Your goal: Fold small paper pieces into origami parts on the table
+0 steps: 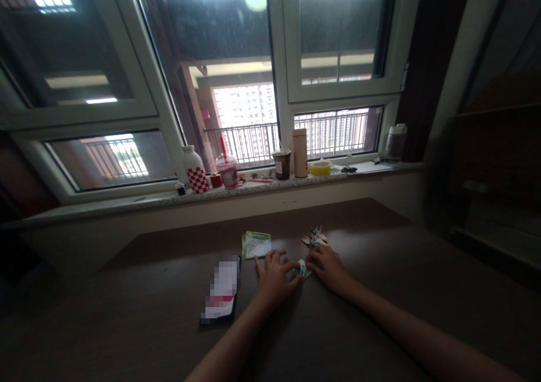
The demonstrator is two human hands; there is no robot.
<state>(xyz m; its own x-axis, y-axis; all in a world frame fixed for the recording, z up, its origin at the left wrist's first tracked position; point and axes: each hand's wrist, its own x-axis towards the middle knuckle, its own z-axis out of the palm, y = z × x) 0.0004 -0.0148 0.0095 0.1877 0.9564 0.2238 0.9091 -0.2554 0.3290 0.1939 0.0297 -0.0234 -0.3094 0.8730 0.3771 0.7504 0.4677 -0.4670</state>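
Note:
Between my two hands a small piece of folded paper point(301, 269), white with blue and green print, rests on the brown table. My left hand point(274, 278) pinches its left side with thumb and index finger, the other fingers spread over the table. On its right side the fingertips of my right hand point(329, 267) are closed on the edge. Just beyond my right hand lies a heap of folded paper pieces point(315, 238) with pointed ends. Green-and-white printed sheets point(257, 245) lie in a small stack beyond my left hand.
A phone point(222, 289) with a blurred screen lies left of my left hand. Along the windowsill point(169, 200) stand a red-checked white bottle point(196, 170), drink cups point(227, 170), a tan flask point(300, 153), yellow tape point(320, 168) and black scissors point(349, 169).

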